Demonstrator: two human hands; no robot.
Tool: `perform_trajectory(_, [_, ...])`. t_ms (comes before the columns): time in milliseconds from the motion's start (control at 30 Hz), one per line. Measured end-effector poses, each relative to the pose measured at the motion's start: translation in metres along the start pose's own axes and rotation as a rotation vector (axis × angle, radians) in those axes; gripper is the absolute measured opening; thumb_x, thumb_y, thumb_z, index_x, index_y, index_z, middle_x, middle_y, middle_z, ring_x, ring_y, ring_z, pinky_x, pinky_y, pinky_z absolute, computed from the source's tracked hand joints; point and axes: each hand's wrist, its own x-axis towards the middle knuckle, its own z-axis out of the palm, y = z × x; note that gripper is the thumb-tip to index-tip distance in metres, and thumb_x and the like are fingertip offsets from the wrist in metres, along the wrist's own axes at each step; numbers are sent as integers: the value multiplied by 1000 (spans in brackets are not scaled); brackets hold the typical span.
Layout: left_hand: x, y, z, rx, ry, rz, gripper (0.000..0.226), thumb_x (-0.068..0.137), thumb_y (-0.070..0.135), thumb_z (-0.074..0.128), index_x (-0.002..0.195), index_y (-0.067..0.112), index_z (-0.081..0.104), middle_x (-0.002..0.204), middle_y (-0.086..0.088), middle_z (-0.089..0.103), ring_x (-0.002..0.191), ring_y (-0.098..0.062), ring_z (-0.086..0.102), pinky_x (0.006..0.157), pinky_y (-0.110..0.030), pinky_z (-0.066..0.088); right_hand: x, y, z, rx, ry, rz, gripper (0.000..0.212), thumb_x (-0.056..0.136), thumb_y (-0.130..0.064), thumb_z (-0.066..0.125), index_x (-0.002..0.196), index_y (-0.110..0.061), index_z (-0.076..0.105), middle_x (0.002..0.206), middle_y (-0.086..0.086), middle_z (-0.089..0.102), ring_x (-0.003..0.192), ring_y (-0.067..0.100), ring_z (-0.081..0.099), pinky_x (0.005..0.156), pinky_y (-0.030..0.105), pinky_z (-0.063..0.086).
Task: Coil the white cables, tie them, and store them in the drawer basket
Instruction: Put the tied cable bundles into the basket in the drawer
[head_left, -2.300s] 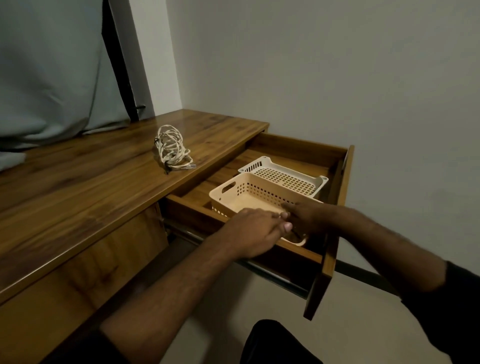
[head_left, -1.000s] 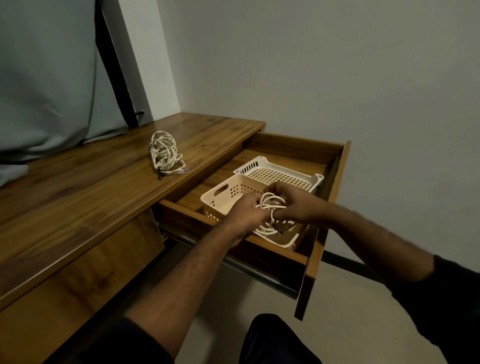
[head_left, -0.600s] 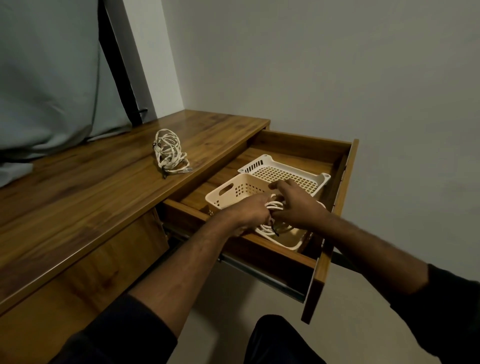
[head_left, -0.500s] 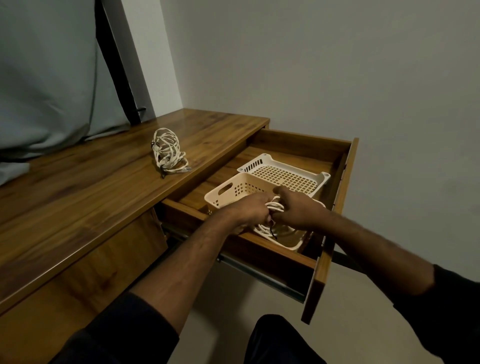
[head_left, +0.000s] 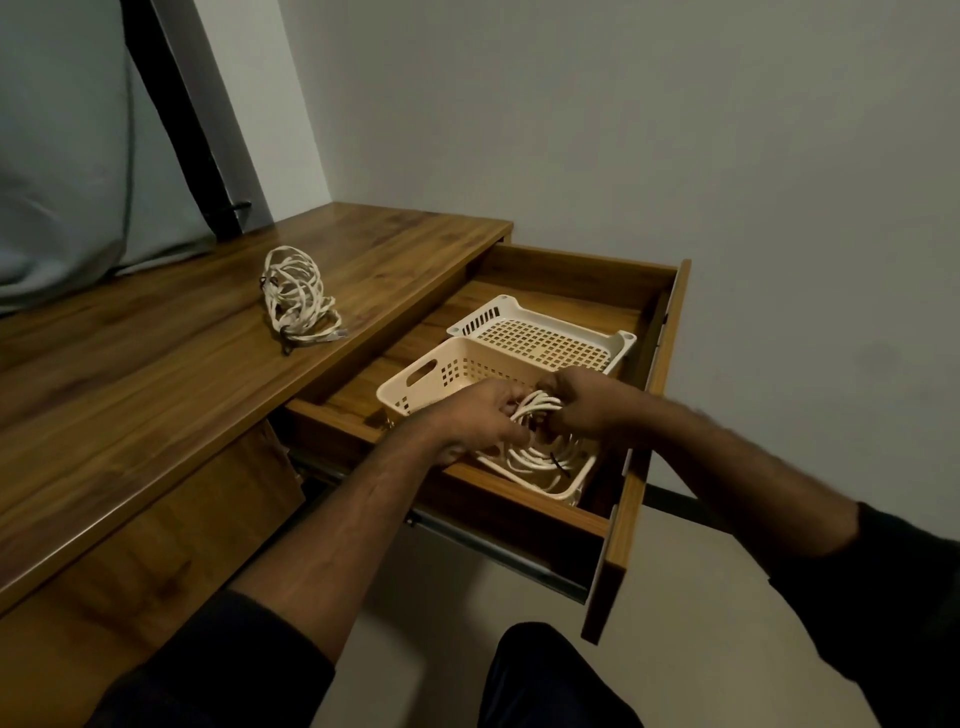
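Note:
A coiled white cable (head_left: 540, 447) hangs partly inside the cream basket (head_left: 415, 376) in the open wooden drawer (head_left: 571, 270). My left hand (head_left: 480, 418) grips the coil's left side. Opposite it, my right hand (head_left: 584, 402) pinches the upper loops, and a dark tie end shows below the fingers. A second bundled white cable (head_left: 296, 296) lies on the wooden desk top (head_left: 156, 364), to the left of the drawer.
A shallow white perforated basket (head_left: 540, 338) sits behind the cream one in the drawer. The drawer front (head_left: 628, 493) juts out to the right. A grey curtain (head_left: 62, 156) hangs behind the desk, with a plain wall beyond. My dark-clothed knee (head_left: 545, 675) is below.
Both hands went from resting at the basket's near rim to holding a white cable coil over the basket. They have stayed close together on it since.

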Motion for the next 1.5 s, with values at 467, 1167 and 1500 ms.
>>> perform_trajectory(467, [10,6,12,412,-56,-63,23,101,23,54,122,16,58,111,-8,68,104,-25,63,94,-44,53,-8,5,-26,-150,-373,-56,38,94,-49,63,124,-26,61,114,-4,70,107,14,66,96,35,56])
perform_trajectory(1167, [9,-1,16,452,59,-76,77,80,26,84,147,17,47,136,-2,59,116,-23,62,99,-47,55,9,-10,5,-563,-419,134,32,106,-31,48,135,-19,54,99,-9,56,91,6,56,84,27,46])
perform_trajectory(1500, [-9,1,16,493,233,57,21,100,27,62,110,18,78,100,-1,76,91,-15,67,86,-39,58,12,-19,11,-833,-493,155,35,105,-25,52,136,-10,55,128,9,63,113,21,61,88,29,45])
